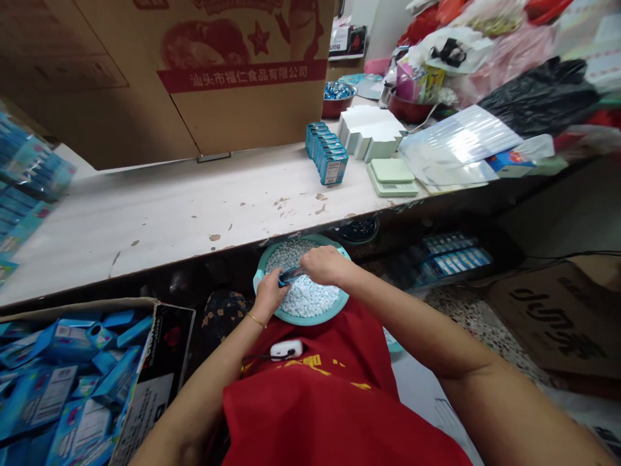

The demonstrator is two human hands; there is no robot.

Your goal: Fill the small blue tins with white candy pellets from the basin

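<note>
A small blue box (291,276) is held above a turquoise basin (259,266) of small white pellets (313,296). My left hand (270,292), with a thin bracelet at the wrist, grips the near left end of this box. At the box's other end, my right hand (324,264) is closed, its curled fingers against or just over that end. What the right fingers hold is hidden. The basin rests at my lap, on the red apron (330,395).
A carton of blue boxes (63,369) stands at lower left. On the white table (160,213) are a large cardboard box (252,110), a row of blue boxes (330,158), white card stacks (371,129) and a pale green scale (392,177). A dark bowl (359,230) sits under the table edge.
</note>
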